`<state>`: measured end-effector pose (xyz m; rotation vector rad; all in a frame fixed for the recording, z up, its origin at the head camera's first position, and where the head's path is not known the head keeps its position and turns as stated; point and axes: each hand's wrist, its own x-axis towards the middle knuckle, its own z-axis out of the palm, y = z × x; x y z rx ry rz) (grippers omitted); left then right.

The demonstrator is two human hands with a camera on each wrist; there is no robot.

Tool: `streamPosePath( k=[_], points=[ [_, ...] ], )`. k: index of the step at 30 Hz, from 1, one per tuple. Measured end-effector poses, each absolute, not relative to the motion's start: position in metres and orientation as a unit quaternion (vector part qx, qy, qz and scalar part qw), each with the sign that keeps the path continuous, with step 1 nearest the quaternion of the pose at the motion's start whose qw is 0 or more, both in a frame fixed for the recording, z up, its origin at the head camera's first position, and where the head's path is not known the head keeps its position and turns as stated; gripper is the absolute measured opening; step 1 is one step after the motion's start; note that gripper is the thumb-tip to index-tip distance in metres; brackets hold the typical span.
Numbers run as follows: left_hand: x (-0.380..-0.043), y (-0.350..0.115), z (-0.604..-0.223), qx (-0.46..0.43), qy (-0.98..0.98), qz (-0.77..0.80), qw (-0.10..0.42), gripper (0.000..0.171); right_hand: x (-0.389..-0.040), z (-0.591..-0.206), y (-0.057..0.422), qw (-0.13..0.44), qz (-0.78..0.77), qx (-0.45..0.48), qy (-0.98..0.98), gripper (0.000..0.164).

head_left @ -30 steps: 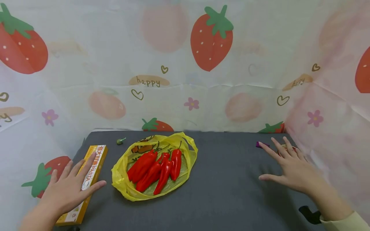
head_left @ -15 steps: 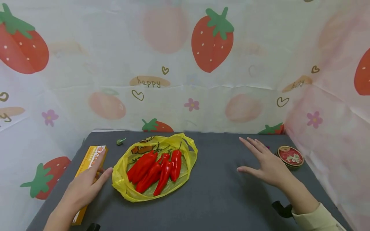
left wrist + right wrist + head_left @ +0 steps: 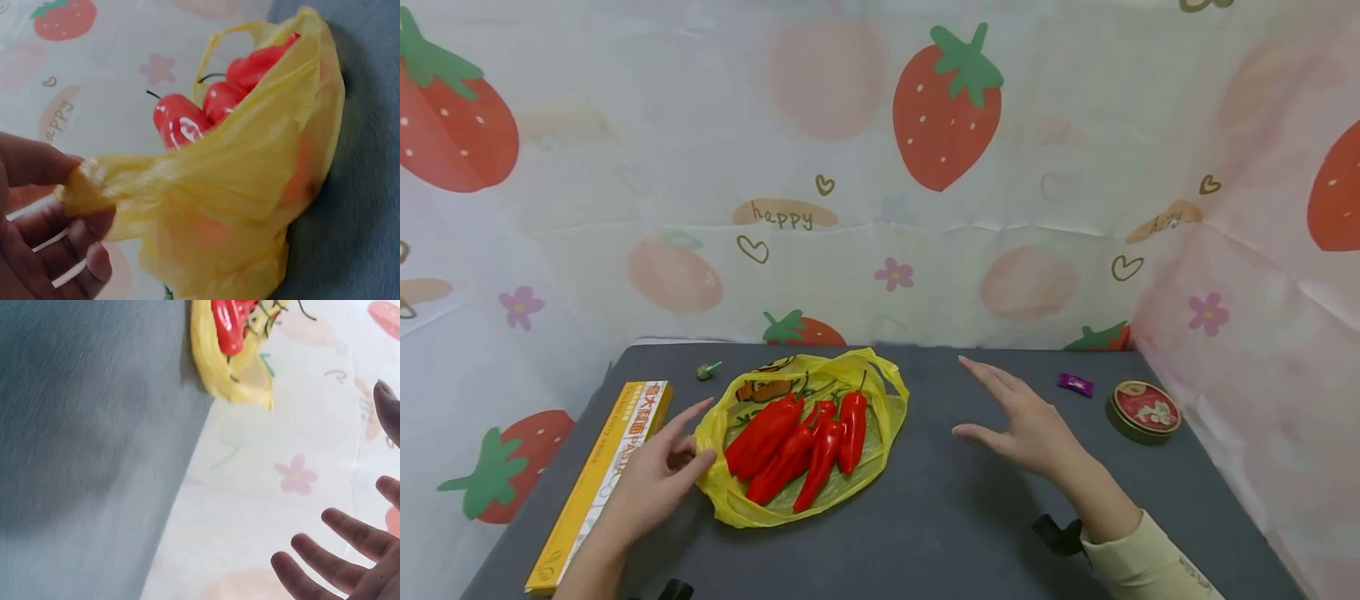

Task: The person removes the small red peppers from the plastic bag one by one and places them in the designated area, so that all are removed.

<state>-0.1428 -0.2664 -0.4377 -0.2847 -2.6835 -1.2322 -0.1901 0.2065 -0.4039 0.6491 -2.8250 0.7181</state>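
Observation:
A yellow plastic bag (image 3: 741, 508) lies spread on the dark table, with several red peppers (image 3: 823, 462) inside. My left hand (image 3: 651, 483) is at the bag's left edge. In the left wrist view, the bag's bunched edge (image 3: 90, 181) sits between the thumb and fingers of my left hand (image 3: 44, 219), which pinch it. My right hand (image 3: 1026, 421) hovers right of the bag, its fingers extended and holding nothing. The right wrist view shows the spread fingers (image 3: 334, 559) of that hand apart from the bag (image 3: 206, 356).
A yellow and white pasta box (image 3: 598, 483) lies left of the bag, partly behind my left forearm. At the far left is a small green item (image 3: 706, 372). A purple wrapped packet (image 3: 1076, 384) and a round red-lidded tin (image 3: 1145, 411) sit at the right. Strawberry-printed cloth (image 3: 850, 167) hangs behind.
My left hand has moved right from over the pasta box to the bag's edge and pinches it. My right hand has moved left, away from the tin and packet, uncovering both.

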Motion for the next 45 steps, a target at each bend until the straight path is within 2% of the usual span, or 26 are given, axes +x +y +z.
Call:
streamPosePath(
  k=[5, 11, 16, 20, 24, 30, 35, 45],
  points=[
    [-0.140, -0.268, -0.442, -0.058, -0.889, -0.442, 0.109, 0.036, -0.193, -0.409, 0.181, 0.070, 0.272, 0.240, -0.929, 0.085],
    [-0.135, -0.270, -0.452, -0.057, -0.853, -0.499, 0.141, 0.028, -0.204, -0.410, 0.152, 0.060, 0.327, 0.268, -0.904, 0.079],
    [-0.134, -0.270, -0.456, -0.069, -0.839, -0.514, 0.162, 0.025, -0.211, -0.409, 0.129, 0.054, 0.361, 0.292, -0.884, 0.073],
    [-0.134, -0.268, -0.458, -0.066, -0.836, -0.523, 0.151, 0.025, -0.215, -0.412, 0.110, 0.044, 0.378, 0.302, -0.874, 0.068],
    [-0.135, -0.265, -0.461, -0.046, -0.841, -0.523, 0.131, 0.030, -0.218, -0.417, 0.094, 0.019, 0.402, 0.295, -0.867, 0.063],
    [-0.135, -0.265, -0.464, -0.045, -0.831, -0.536, 0.138, 0.033, -0.220, -0.424, 0.069, -0.037, 0.442, 0.287, -0.849, 0.056],
    [-0.132, -0.268, -0.465, -0.044, -0.830, -0.539, 0.139, 0.032, -0.222, -0.429, 0.049, -0.075, 0.459, 0.280, -0.840, 0.055],
    [-0.133, -0.268, -0.464, -0.049, -0.833, -0.537, 0.129, 0.035, -0.234, -0.442, 0.015, -0.093, 0.452, 0.279, -0.842, 0.057]
  ],
)
